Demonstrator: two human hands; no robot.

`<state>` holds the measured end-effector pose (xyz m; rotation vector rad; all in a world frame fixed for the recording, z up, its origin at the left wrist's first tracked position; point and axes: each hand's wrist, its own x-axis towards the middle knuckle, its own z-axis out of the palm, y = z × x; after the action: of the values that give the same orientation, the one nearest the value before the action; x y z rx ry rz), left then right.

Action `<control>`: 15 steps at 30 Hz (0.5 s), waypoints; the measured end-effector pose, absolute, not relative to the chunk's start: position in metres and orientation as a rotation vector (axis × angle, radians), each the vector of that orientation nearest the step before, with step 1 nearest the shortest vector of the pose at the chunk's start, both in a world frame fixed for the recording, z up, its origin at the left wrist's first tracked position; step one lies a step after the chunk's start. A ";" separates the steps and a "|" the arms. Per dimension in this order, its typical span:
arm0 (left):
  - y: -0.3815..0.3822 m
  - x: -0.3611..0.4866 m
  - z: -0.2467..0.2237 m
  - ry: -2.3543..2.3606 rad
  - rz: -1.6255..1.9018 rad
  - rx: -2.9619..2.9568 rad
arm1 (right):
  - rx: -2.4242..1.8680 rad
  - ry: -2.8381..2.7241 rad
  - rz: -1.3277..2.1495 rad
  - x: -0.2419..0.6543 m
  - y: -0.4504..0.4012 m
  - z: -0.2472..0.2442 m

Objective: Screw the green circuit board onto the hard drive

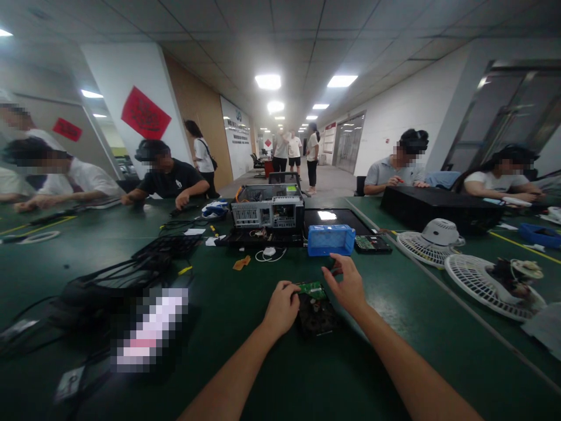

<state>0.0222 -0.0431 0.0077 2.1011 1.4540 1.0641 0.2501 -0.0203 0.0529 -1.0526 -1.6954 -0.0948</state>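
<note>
On the green tabletop in front of me lies a hard disk drive [319, 316], dark with a strip of green circuit board [312, 288] along its far end. My left hand [281, 307] grips the drive's left edge, fingers bent over beside the board. To the right, my right hand [347, 285] hovers apart from the drive, thumb and fingers spaced with a gap between them. A blue plastic bin [331, 241] stands just beyond that hand. Past it on the right rests another drive-like unit [372, 244] with an exposed green board.
An opened computer case [267, 213] stands ahead. White fan parts [432, 241] lie right, near a large black box [440, 207]. Black cables and equipment [109, 286] spread over the left, near a blurred bright slab [153, 327]. Several people work around the table.
</note>
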 end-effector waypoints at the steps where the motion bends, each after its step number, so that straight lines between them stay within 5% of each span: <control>1: -0.043 0.022 0.008 1.447 1.065 2.092 | -1.051 -1.699 -0.095 0.250 -0.021 0.053; 15: -0.045 0.024 0.005 1.372 1.033 1.813 | -1.113 -1.731 -0.045 0.250 -0.020 0.046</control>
<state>0.0243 -0.0449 0.0046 1.8131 1.3721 1.0330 0.2503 -0.0198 0.0457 -1.1134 -1.7311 -0.0450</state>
